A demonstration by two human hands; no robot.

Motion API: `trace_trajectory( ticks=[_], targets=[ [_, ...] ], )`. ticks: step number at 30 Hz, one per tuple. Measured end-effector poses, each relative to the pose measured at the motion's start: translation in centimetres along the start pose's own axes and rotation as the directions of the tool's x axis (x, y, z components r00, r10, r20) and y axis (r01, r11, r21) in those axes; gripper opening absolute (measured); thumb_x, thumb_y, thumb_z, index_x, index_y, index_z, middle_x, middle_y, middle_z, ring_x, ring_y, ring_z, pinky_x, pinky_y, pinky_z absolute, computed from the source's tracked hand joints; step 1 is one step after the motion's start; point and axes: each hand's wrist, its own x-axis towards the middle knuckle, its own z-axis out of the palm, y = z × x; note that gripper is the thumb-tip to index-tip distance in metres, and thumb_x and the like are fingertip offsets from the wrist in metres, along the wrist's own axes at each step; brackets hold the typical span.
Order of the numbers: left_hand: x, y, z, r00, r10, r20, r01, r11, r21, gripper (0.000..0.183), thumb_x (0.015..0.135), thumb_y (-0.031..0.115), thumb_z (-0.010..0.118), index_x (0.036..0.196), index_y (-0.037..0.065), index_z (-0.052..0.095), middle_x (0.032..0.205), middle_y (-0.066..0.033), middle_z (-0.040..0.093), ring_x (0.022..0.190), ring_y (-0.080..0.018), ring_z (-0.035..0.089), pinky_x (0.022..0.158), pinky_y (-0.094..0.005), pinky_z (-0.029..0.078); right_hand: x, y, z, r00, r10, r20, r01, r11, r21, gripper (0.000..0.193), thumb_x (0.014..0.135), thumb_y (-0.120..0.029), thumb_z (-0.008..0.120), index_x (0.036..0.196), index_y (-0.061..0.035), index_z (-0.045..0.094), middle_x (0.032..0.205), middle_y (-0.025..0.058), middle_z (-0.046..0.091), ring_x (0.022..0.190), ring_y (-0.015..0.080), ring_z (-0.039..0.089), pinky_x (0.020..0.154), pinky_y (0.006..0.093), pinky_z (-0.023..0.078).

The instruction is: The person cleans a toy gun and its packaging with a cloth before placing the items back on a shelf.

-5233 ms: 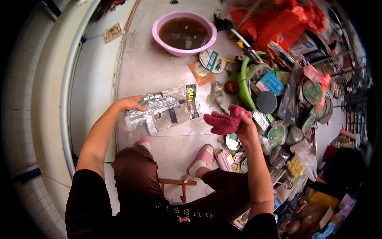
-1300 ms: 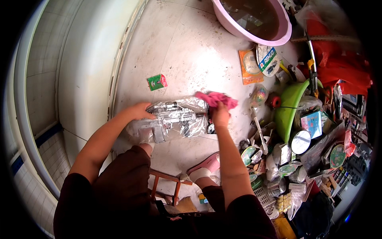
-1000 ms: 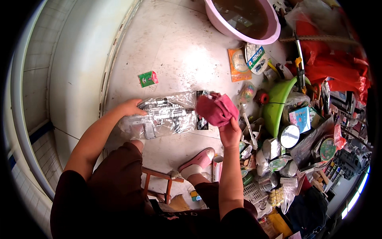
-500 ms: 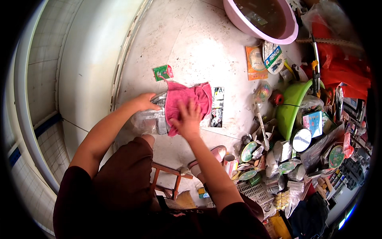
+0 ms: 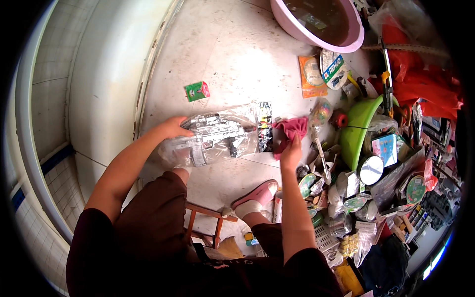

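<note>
The silver toy gun [image 5: 215, 132] lies flat inside its clear bag [image 5: 242, 115] on the floor [image 5: 227, 59], card header [image 5: 265, 126] at the right end. The left hand [image 5: 173, 127] grips the bag's left end, probably so it can't slide. The right hand [image 5: 292, 154] clutches a pink cloth [image 5: 294, 127] just beside the header, bunched, it seems, to fit 1 fist; I can't tell whether cloth and card touch. Farther off, 1 pink basin [image 5: 292, 32] holds murky water, well apart from the bag.
</note>
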Motion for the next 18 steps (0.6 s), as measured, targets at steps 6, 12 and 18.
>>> trace_trajectory(
  ticks=[6,12,18],
  targets=[
    [-0.4,-0.4,-0.3,1.0,0.013,0.015,-0.013,1.0,0.013,0.06,0.067,0.026,0.08,0.115,0.0,0.056,0.104,-0.0112,0.064,0.093,-0.018,0.059,0.083,-0.0318,0.046,-10.1,-11.0,5.0,0.767,-0.568,0.299,0.479,0.816,0.322,0.026,0.074,0.002,0.054,0.097,-0.0081,0.062,0.099,0.0117,0.059,0.097,0.0308,0.055,0.087,0.04,0.044],
    [-0.7,1.1,0.1,1.0,-0.02,-0.011,0.021,0.999,0.033,0.057,0.07,0.022,0.078,0.118,0.001,0.055,0.105,-0.0091,0.064,0.095,-0.0154,0.057,0.086,-0.03,0.044,-4.7,-5.7,7.7,0.893,-0.388,0.231,0.31,0.899,0.309,0.016,0.072,0.003,0.051,0.077,-0.0078,0.061,0.083,0.0117,0.06,0.083,0.0301,0.057,0.073,0.037,0.047],
    [-2.2,3.8,0.1,0.998,0.033,0.046,-0.024,0.986,-0.165,0.047,0.073,0.022,0.075,0.113,0.001,0.059,0.102,-0.0067,0.064,0.092,-0.0142,0.058,0.084,-0.0296,0.046,0.5,-5.1,0.3,0.995,0.091,0.034,-0.095,0.852,0.515,0.025,0.077,0.005,0.052,0.097,-0.0046,0.063,0.094,0.01,0.063,0.086,0.0206,0.059,0.081,0.0299,0.046]
  ],
)
